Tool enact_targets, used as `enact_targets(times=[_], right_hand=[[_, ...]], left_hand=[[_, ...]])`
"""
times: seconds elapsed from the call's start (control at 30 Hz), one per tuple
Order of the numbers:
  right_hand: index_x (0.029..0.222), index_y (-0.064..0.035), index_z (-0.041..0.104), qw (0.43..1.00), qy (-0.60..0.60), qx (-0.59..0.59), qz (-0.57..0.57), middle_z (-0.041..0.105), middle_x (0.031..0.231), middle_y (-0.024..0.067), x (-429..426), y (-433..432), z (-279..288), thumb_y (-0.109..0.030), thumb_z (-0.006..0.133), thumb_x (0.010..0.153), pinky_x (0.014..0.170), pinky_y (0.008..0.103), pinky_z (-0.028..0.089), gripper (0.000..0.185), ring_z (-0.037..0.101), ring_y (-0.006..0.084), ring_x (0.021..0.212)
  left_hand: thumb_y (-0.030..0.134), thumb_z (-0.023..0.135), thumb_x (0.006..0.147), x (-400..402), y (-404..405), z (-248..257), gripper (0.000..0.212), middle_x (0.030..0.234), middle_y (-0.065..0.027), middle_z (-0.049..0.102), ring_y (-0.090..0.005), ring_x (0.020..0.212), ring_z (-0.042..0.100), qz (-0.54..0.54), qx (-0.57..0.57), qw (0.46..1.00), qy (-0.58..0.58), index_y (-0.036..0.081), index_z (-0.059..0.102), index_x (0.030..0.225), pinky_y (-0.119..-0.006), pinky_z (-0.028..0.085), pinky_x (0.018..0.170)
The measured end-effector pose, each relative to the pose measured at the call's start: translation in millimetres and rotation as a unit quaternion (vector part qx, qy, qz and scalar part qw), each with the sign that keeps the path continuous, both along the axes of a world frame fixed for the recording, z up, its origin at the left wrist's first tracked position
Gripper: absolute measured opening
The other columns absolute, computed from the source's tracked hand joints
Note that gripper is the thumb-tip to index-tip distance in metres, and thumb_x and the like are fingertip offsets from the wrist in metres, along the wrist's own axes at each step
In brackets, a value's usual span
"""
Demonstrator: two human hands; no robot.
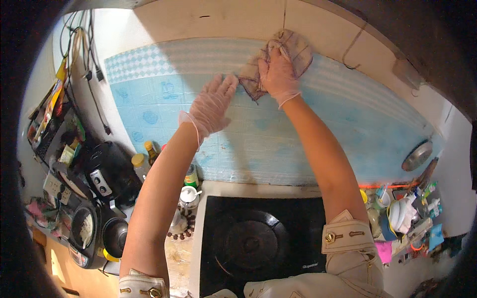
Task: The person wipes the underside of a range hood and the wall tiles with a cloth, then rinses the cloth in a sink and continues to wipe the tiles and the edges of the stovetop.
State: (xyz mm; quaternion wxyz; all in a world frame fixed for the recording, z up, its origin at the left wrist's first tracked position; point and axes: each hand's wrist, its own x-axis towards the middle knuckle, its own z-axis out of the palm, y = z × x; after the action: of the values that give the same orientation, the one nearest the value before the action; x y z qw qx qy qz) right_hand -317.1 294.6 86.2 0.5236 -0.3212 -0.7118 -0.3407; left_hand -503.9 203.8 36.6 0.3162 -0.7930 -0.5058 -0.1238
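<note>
Both of my hands wear thin clear plastic gloves. My right hand [279,70] presses a bunched, dark-edged cloth [302,56] against the top of a blue patterned wall covering [335,111]. Part of the cloth spreads above that covering, onto the bare wall, and its lower corner hangs near my left fingertips. My left hand [212,104] lies spread with nothing in it, its palm toward the covering. Whether the palm touches it I cannot tell. Below my arms sits a black cooktop [253,242] with a round ring mark.
A hook [350,67] and a hanging cord are by the upper wall. At left stand bottles [139,164], a black appliance [111,175], an open cooker [82,227] and hanging cables [87,67]. On the right are a metal lid [417,155] and stacked dishes [398,214].
</note>
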Motion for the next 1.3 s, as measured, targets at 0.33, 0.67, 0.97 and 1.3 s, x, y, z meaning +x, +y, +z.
enact_targets(times=[0.33,0.67,0.97,1.3], right_hand=[[0.119,-0.0051,0.047,0.997,-0.072,-0.013,0.019,0.046,0.126,0.0144,-119.2,4.8,3.9,-0.032,0.05,0.083,0.1,0.0486,0.029,0.045,0.039,0.0364,0.119],[0.121,-0.0097,0.045,0.995,-0.101,0.005,0.011,0.048,0.125,0.0115,-211.6,13.9,14.6,-0.038,0.055,0.082,0.1,0.0452,0.031,0.05,0.04,0.0352,0.119],[0.131,-0.0198,0.039,0.959,-0.163,0.159,-0.171,0.039,0.137,0.0059,-285.7,21.4,17.5,-0.05,0.045,0.083,0.108,0.0463,0.018,0.057,0.033,0.0283,0.128],[0.107,-0.0104,0.06,0.901,-0.424,-0.084,0.037,0.056,0.114,0.0094,-218.7,-2.6,-105.3,-0.025,0.05,0.081,0.099,0.0363,0.033,0.032,0.05,0.0208,0.109]], left_hand=[[0.031,0.072,0.064,-95.1,-29.1,-6.5,0.098,0.141,-0.0177,0.027,-0.0365,0.129,0.027,0.001,0.003,1.0,-0.028,-0.002,0.018,0.138,-0.039,0.023,0.108],[0.025,0.072,0.064,-181.8,-25.2,-8.0,0.097,0.143,-0.0175,0.024,-0.0362,0.131,0.026,0.042,0.058,0.993,-0.09,0.002,0.016,0.14,-0.04,0.023,0.109],[0.026,0.072,0.064,-220.3,-45.7,-28.9,0.097,0.143,-0.0168,0.024,-0.0375,0.131,0.025,0.075,0.011,0.994,-0.084,0.001,0.017,0.139,-0.04,0.022,0.109],[0.024,0.076,0.059,-187.6,-52.8,-22.4,0.103,0.142,-0.0201,0.026,-0.0397,0.129,0.027,0.149,-0.014,0.986,-0.068,0.0,0.016,0.139,-0.04,0.023,0.108]])
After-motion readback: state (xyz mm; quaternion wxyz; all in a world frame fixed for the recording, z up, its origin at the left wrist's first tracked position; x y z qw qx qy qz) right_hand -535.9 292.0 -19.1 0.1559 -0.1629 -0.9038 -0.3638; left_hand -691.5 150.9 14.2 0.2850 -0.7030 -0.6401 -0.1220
